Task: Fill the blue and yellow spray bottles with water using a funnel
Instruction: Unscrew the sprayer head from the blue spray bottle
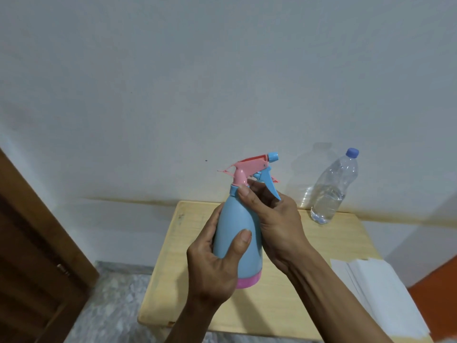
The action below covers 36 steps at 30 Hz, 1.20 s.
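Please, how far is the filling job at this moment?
Nothing looks filled yet. In hand: the left hand holds the blue spray bottle by its body, above the table, and the right hand grips its collar, spray head still on. Left: opening it and pouring from the water bottle. No funnel or yellow bottle is in view.

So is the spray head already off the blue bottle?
No, the pink spray head sits on the blue bottle, with the right hand at its collar.

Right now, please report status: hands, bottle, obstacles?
Left hand grips blue spray bottle body. Right hand pinches its collar, sprayer on. Water bottle behind, capped.
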### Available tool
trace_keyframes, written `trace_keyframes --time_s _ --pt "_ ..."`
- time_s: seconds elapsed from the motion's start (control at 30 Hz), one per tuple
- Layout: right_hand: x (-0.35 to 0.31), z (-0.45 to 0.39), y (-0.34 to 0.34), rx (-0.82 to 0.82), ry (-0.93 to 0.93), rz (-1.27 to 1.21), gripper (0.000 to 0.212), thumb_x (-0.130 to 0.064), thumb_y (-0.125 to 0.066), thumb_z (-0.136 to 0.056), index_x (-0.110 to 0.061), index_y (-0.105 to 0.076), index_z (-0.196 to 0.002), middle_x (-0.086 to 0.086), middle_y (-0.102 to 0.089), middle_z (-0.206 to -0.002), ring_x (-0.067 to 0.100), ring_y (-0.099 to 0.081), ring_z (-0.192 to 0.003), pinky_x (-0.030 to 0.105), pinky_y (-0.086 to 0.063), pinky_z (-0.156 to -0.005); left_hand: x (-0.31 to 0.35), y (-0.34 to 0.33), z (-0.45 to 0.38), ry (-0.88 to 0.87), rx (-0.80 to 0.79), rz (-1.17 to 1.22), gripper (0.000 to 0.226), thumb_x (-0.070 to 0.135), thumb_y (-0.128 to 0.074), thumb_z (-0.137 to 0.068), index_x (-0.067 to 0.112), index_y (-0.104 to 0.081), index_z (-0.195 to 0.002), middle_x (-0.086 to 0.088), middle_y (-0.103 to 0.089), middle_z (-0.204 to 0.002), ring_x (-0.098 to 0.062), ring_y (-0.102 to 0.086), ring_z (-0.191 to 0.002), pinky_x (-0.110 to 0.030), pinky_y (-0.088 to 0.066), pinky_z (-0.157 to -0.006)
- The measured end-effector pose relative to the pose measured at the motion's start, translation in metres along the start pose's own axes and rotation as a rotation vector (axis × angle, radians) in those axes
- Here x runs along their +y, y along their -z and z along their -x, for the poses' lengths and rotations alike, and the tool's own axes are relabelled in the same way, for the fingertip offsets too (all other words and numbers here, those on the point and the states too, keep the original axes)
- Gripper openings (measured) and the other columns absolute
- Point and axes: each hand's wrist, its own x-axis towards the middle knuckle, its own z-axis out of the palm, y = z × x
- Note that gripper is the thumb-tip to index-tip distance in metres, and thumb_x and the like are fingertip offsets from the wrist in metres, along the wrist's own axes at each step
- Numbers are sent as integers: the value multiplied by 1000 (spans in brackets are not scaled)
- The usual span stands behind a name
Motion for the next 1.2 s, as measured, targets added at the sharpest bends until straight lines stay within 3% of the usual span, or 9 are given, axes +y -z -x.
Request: trace_keyframes --time_s 0.13,0.3,0.47,0.6,0.77,0.83,0.97,1.1,1.2 --pt "1 -3 0 32 -82 -97 41 -33 -81 -70 -6 -75 -100 5 -77 -88 17 -72 -78 39 -60 -78 -1 -3 -3 -15 23 -6 61 50 -69 -76 23 -61 -131 14 -69 -119 -11 -67 -108 -24 -57 -82" --pt "3 -5 3 23 -144 -91 32 -40 -75 -77 -13 -80 -93 6 -76 -89 19 -70 -80 45 -58 -85 -4 -5 -4 -10 15 -9 61 48 -68 -77 20 -62 -131 10 -70 -119 -14 -68 -108 -30 -58 -84" --pt "6 -8 4 81 -6 -94 44 -38 -74 -80 -5 -70 -109 3 -73 -95 17 -68 -85 49 -57 -88 -2 -7 -7 -18 -13 -8 59 45 -68 -79 20 -61 -132 10 -70 -119 -13 -67 -107 -22 -56 -82" --pt "3 -9 6 66 91 8 45 -38 -81 -71 -8 -72 -103 3 -75 -96 15 -70 -86 36 -58 -84 -1 -8 -9 -31 -30 -31 60 46 -68 -80 22 -59 -134 12 -69 -122 -11 -66 -111 -20 -55 -83" --pt "-2 -13 10 23 120 164 20 -25 -76 -89 -16 -72 -106 4 -77 -96 18 -72 -92 38 -59 -88 -6 -7 -8 -24 -33 -48 66 50 -68 -78 20 -58 -136 10 -67 -125 -11 -65 -114 -23 -56 -85" --pt "-2 -13 11 20 144 244 20 -29 -76 -89 -19 -72 -106 4 -76 -97 21 -72 -96 42 -59 -90 -7 -5 -8 -34 -39 -62 66 50 -68 -78 20 -57 -136 11 -67 -125 -11 -65 -113 -19 -54 -83" --pt "-6 -14 12 41 220 380 29 -35 -86 -77 -21 -75 -100 -1 -74 -93 24 -65 -93 36 -57 -85 -10 -2 -8 -26 -49 -86 66 49 -70 -77 21 -58 -135 11 -68 -124 -12 -65 -113 -24 -56 -85" --pt "-10 -14 12 22 228 421 16 -33 -79 -86 -22 -77 -98 1 -75 -93 21 -67 -95 42 -57 -91 -17 3 -7 4 -64 -80 66 49 -73 -75 22 -59 -134 11 -67 -124 -13 -65 -113 -32 -58 -87" --pt "-14 -14 10 53 236 382 7 -30 -76 -89 -25 -77 -94 2 -76 -94 19 -70 -96 43 -58 -91 -20 7 -4 34 -94 -61 66 49 -74 -72 27 -60 -132 14 -67 -124 -10 -65 -112 -24 -56 -84"
